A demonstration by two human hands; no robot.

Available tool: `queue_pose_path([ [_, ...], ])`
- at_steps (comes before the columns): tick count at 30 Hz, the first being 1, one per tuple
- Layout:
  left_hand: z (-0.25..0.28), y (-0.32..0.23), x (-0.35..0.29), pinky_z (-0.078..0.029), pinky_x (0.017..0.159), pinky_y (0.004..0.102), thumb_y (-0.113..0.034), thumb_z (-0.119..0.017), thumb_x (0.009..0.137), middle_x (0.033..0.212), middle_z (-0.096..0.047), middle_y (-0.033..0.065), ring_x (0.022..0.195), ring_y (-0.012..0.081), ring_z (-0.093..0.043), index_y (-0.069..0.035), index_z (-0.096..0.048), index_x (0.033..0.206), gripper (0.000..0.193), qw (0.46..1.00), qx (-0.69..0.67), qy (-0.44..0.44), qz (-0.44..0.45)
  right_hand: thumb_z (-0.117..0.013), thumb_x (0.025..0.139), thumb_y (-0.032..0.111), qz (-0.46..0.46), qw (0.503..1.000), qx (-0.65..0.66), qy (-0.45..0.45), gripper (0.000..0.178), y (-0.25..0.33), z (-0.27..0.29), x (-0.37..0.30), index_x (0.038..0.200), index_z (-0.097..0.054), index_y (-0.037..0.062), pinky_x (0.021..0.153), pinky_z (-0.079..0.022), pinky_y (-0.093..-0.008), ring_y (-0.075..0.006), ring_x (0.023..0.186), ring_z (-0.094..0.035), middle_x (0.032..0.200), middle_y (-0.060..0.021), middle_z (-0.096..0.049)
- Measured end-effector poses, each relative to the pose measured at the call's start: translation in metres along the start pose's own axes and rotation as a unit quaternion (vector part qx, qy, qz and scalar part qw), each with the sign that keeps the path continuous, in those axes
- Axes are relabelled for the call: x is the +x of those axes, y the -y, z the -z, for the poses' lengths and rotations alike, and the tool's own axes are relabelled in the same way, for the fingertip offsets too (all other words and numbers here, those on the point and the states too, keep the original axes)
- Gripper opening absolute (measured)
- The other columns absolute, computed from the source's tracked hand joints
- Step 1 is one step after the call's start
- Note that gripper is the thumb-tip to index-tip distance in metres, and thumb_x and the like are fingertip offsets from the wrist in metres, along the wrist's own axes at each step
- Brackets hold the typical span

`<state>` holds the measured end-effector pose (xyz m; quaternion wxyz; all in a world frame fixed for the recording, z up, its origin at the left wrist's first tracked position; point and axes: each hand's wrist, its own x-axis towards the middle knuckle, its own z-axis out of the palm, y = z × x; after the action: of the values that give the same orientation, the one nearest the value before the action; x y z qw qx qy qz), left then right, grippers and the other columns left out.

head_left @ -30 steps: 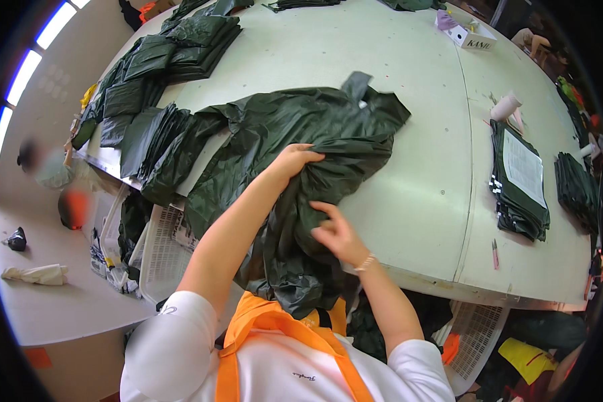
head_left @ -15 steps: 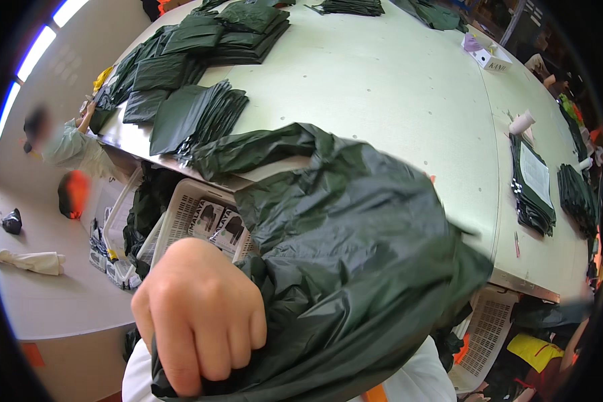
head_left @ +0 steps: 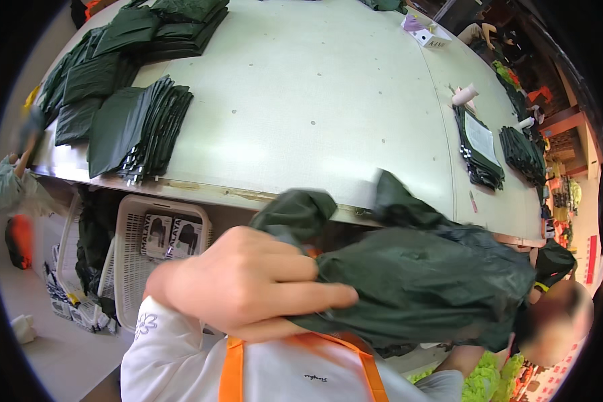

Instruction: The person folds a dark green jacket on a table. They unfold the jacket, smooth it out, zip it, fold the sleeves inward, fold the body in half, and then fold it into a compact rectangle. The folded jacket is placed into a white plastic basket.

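My left hand point(head_left: 241, 285) is closed on the near left edge of a dark green garment point(head_left: 422, 281) of thin, shiny cloth. The garment spreads to the right across my front, creased and partly blurred, below the table's near edge. One loose part of it rises at its top, over the table edge. Another dark green fold point(head_left: 298, 208) stands just above my left knuckles. A bare part of my right arm point(head_left: 463, 360) shows at the lower right and runs up behind the cloth; the right hand itself is hidden.
Folded dark green stacks point(head_left: 137, 127) lie at the left of the white table point(head_left: 301, 87). A white basket point(head_left: 128, 268) with printed packets stands below its edge. At right lie more dark bundles point(head_left: 479, 151), a white roll point(head_left: 465, 94) and a white box point(head_left: 429, 35). A co-worker point(head_left: 556, 321) is close at right.
My left hand has moved up and right, from knuckles-down to fingers pointing right, keeping the cloth. The garment has swung right and off the table's left part. The view has shifted right.
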<state>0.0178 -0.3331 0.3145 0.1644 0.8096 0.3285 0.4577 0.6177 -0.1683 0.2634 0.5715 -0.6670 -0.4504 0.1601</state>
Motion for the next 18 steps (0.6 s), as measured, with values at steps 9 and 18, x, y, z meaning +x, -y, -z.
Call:
queue_pose_path([
  [9, -0.04, -0.022, -0.104, -0.038, 0.046, 0.0268, -0.004, -0.065, 0.071, 0.058, -0.055, 0.0094, 0.048, 0.0181, -0.055, -0.001, -0.055, 0.081, 0.015, 0.77, 0.054, -0.214, 0.599, -0.056, 0.088, 0.018, 0.159, 0.929, 0.208, 0.263, 0.049, 0.173, -0.378, 0.039, 0.131, -0.043, -0.0005, 0.099, -0.036, -0.0301, -0.0227, 0.116, -0.048, 0.132, -0.0132, -0.048],
  [18, -0.101, 0.081, -0.156, -0.035, 0.1, 0.0426, -0.03, -0.078, 0.068, 0.131, -0.042, 0.0231, 0.118, 0.0384, -0.043, 0.0, -0.025, 0.14, 0.094, 0.613, 0.343, -0.196, 0.684, -0.062, 0.084, 0.02, 0.396, 0.65, 0.061, 0.645, 0.065, 0.085, -0.691, -0.169, 0.14, -0.032, 0.0067, 0.107, -0.03, -0.0356, -0.0334, 0.133, -0.032, 0.143, -0.0207, -0.033],
])
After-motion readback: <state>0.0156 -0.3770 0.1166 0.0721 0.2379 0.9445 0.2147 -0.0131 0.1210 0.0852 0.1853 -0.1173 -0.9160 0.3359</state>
